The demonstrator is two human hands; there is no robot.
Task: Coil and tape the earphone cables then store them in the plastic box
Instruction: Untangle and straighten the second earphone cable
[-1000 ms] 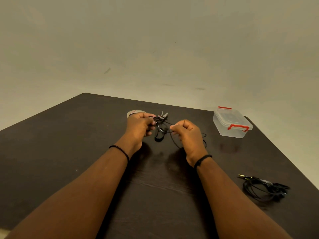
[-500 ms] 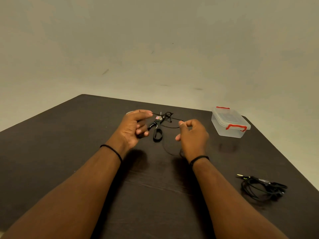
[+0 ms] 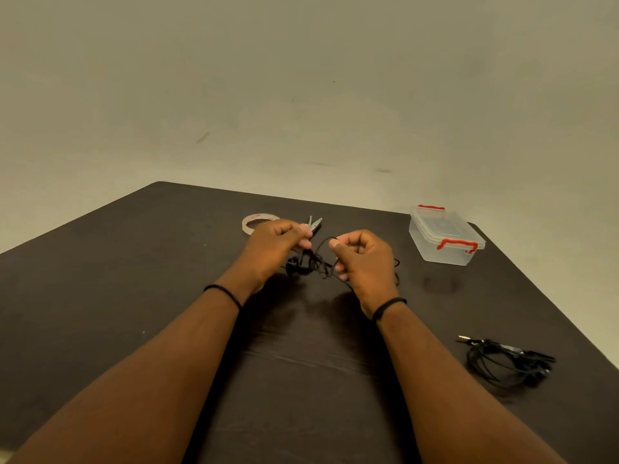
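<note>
A thin black earphone cable (image 3: 320, 259) loops between my two hands over the dark table (image 3: 134, 279). My left hand (image 3: 276, 246) pinches one part of it with curled fingers; an earbud hangs just below that hand. My right hand (image 3: 365, 259) pinches the cable's other part, and more cable trails behind it. A second black earphone set (image 3: 509, 361) lies in a loose bundle at the right. The clear plastic box (image 3: 443, 237), lid on with red clips, stands at the far right. A tape roll (image 3: 256, 222) lies behind my left hand.
Scissors (image 3: 315, 224) lie just beyond my left hand, next to the tape roll, partly hidden by my fingers. The table's far edge runs close behind them, and its right edge passes near the box and the second earphone set.
Both hands have closed from a spread pose and come nearer to each other. The cable, stretched taut between them half a second ago, now hangs in loose loops.
</note>
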